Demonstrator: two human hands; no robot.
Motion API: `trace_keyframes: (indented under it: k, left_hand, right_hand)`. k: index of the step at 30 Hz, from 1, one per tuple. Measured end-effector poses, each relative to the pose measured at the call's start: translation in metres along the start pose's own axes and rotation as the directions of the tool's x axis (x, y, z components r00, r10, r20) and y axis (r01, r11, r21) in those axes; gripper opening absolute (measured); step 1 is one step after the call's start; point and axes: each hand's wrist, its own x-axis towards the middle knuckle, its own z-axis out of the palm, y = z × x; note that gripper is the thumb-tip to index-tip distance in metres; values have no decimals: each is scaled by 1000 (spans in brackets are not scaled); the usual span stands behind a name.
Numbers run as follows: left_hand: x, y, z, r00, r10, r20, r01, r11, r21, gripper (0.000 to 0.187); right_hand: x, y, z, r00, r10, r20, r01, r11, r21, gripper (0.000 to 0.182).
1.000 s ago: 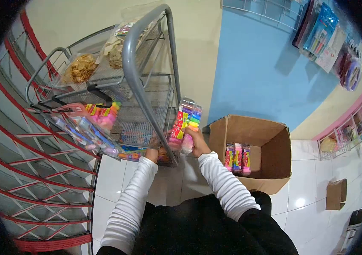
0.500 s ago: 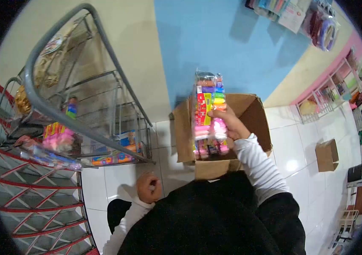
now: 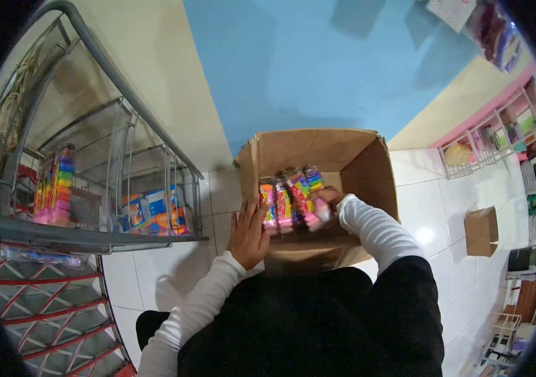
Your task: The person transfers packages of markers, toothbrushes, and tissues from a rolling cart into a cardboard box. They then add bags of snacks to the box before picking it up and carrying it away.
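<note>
An open cardboard box point(image 3: 366, 179) stands on the floor in front of me, against the blue wall. Inside its left part, several clear packs of coloured sticks point(image 3: 283, 204), which look like modelling clay, stand side by side. My right hand point(image 3: 329, 197) reaches into the box with its fingers closed around the rightmost pack point(image 3: 304, 200), tilted beside the others. At the box's front left edge rests my left hand point(image 3: 249, 234), its fingers stretched out against the cardboard, close to the leftmost pack. The fingertips of my right hand are partly blurred.
On my left is a grey metal rack point(image 3: 117, 242) holding similar colourful packs point(image 3: 56, 188) and blue-and-orange packages point(image 3: 154, 210). A red folding lattice point(image 3: 54, 301) stands below it. A small cardboard box point(image 3: 481, 231) sits on the white tiles to the right, near white wire shelves point(image 3: 494, 135).
My right hand has lowered the pack from above the box down into it, beside the others. My left hand has moved from near my knee to the box's left edge and opened.
</note>
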Motion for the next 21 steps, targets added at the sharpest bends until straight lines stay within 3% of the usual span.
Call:
trace_keyframes:
  k: [1,2,5,6,8,12,13,14,17,18,21]
  left_hand:
    - [0,1,-1,1000,-10,27,11,1000,-13,52]
    - [1,1,-1,998,-18,54,19,1000,-24,55]
    - [1,-1,1,998,-12,55,12,1000,4,54]
    - [2,-1,2,999,-21,50,21,1000,11,54]
    - [3,-1,3,996,-44,75,39,998,59,54]
    - [1,-1,0,997,-20,70,17,999,51,53]
    - [2,1,-1,997,-28,74,24,999,47,53]
    - [4,2,-1,996,-33,77,29,999,44,53]
    - [4,1,-3,998,-2,69,1,1000,16,53]
    - [4,0,-3,998,3,70,-4,1000,16,53]
    - [4,-1,0,997,1,72,-3,1000,27,53]
  right_hand:
    - [-16,-12,26,1000,17,-11,-17,1000,9,32]
    - [-32,-17,47,983,51,178,-91,971,223,30]
    - [44,10,66,989,-121,86,113,990,87,23]
    - [55,14,76,967,-251,46,246,965,91,18]
    - [75,23,85,931,-360,60,364,929,-69,32]
    - [85,33,93,898,-434,-74,410,885,-221,38]
    - [94,33,90,919,-373,-127,302,874,-381,34]
    - [94,34,81,919,-371,-130,299,875,-380,34]
    - [50,12,66,901,-362,239,391,917,-84,23]
    - [17,-4,72,930,-330,162,353,925,-141,21]
    - [31,14,57,862,-456,223,478,877,-52,23]
